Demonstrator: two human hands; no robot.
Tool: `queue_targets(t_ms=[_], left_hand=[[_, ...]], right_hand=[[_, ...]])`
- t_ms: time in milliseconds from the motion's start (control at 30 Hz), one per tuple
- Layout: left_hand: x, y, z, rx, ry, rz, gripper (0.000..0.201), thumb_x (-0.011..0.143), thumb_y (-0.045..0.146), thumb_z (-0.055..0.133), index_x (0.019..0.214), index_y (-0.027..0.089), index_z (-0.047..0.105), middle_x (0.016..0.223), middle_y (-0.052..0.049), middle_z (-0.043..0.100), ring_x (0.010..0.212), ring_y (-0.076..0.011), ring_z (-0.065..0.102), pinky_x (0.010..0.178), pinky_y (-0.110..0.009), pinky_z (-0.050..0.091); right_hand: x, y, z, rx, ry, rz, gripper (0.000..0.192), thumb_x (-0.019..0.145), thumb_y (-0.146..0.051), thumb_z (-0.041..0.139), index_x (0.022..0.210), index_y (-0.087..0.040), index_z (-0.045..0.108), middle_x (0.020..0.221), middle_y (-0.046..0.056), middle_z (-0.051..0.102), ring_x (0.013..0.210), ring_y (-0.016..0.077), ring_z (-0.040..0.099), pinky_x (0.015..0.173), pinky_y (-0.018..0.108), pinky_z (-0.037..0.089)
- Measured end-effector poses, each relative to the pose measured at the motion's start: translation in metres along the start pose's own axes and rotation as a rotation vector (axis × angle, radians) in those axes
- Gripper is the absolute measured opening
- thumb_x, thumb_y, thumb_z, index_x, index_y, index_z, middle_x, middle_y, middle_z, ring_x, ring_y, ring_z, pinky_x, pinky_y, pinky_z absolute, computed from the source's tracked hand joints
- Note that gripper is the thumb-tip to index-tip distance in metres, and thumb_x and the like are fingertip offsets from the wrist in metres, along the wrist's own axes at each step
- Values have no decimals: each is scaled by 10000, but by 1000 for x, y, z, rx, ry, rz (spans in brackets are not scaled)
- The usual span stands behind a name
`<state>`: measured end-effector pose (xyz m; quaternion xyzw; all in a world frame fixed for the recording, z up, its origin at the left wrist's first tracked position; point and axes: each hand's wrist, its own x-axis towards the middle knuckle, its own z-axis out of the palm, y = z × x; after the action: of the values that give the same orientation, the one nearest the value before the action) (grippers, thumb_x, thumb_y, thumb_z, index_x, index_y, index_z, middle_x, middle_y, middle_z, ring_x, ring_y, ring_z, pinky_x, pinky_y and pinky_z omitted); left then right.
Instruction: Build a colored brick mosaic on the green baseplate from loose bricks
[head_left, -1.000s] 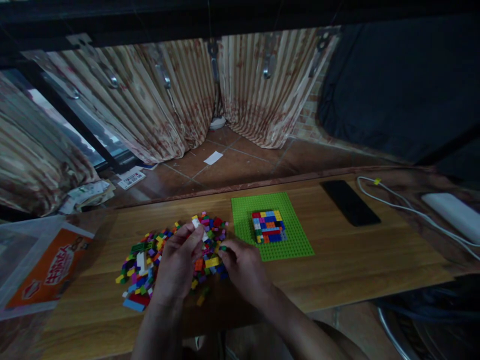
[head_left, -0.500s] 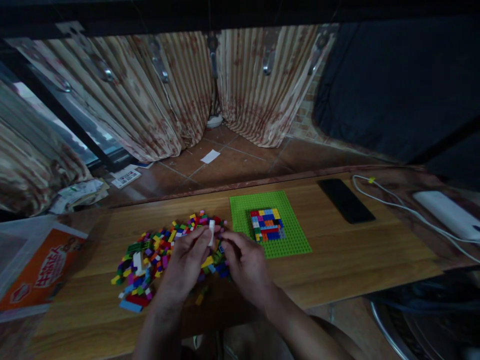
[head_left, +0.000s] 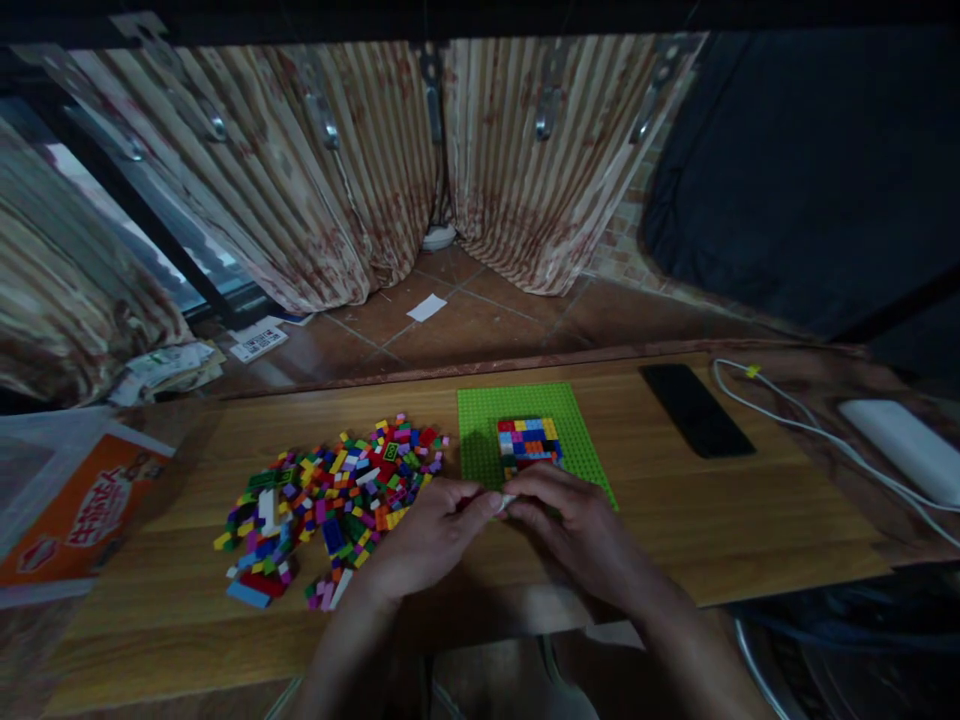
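Note:
My left hand (head_left: 424,535) and my right hand (head_left: 577,525) meet at the near edge of the green baseplate (head_left: 487,430). Together their fingertips pinch a small white brick (head_left: 508,501). A block of multicoloured bricks (head_left: 529,443) is built on the baseplate just beyond my fingers. A loose pile of coloured bricks (head_left: 330,490) lies on the wooden table (head_left: 675,520) to the left of my left hand.
A black phone (head_left: 696,410) lies right of the baseplate. A white cable (head_left: 810,430) runs to a white device (head_left: 904,445) at the far right. An orange-printed plastic bag (head_left: 71,510) sits at the left end. Curtains and a tiled floor are beyond the table.
Both hands have moved right from over the brick pile to the baseplate's near edge, carrying the white brick with them. The pile is now uncovered.

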<state>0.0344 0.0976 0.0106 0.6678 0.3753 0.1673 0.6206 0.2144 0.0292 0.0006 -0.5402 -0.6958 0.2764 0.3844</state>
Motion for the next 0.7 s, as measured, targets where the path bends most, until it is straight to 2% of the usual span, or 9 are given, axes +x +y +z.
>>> queue_targets(t_ms=[100, 200, 267, 367, 433, 533, 700], left_hand=[[8, -5, 12, 25, -20, -25, 440, 876, 505, 493, 600, 167, 548, 562, 45, 383, 549, -101, 325, 512, -223, 253], [14, -9, 17, 79, 20, -30, 450, 878, 520, 470, 597, 172, 518, 560, 46, 392, 560, -108, 357, 529, -233, 266], [18, -11, 17, 131, 113, -25, 445, 887, 509, 462, 597, 176, 512, 556, 43, 407, 564, -115, 384, 543, -239, 278], [20, -12, 11, 231, 312, -1, 402, 894, 438, 480, 585, 181, 505, 583, 28, 461, 588, -128, 433, 580, -248, 305], [20, -12, 9, 266, 390, 24, 325, 879, 362, 511, 611, 183, 551, 633, 11, 527, 630, -141, 483, 617, -252, 331], [20, -13, 12, 254, 408, 30, 185, 852, 293, 548, 743, 202, 666, 717, -9, 623, 664, -158, 544, 643, -256, 364], [24, -18, 23, 248, 438, 8, 159, 832, 275, 582, 874, 222, 726, 696, -19, 656, 629, -169, 567, 614, -258, 378]], right_hand=[[-6, 6, -10, -16, -21, 11, 131, 951, -222, 527, 974, -243, 654, 905, 26, 655, 841, 154, 623, 741, 268, 482], [-11, 14, -16, -61, -13, 35, 142, 955, -225, 512, 936, -237, 652, 881, 24, 658, 806, 152, 628, 718, 262, 476], [-14, 21, -20, -118, 16, 84, 144, 953, -241, 517, 917, -238, 656, 882, 26, 668, 800, 159, 636, 720, 272, 477], [-16, 32, -27, -211, 106, 179, 145, 941, -267, 533, 897, -241, 669, 894, 30, 688, 816, 181, 650, 744, 301, 484], [-16, 39, -29, -240, 147, 213, 150, 932, -282, 539, 887, -242, 677, 896, 32, 696, 822, 191, 657, 757, 317, 488], [-13, 45, -28, -250, 164, 222, 155, 921, -293, 548, 872, -240, 685, 872, 31, 698, 805, 194, 661, 754, 328, 491], [-7, 46, -21, -264, 162, 223, 158, 916, -273, 549, 869, -233, 694, 887, 42, 704, 810, 200, 656, 758, 342, 488]])
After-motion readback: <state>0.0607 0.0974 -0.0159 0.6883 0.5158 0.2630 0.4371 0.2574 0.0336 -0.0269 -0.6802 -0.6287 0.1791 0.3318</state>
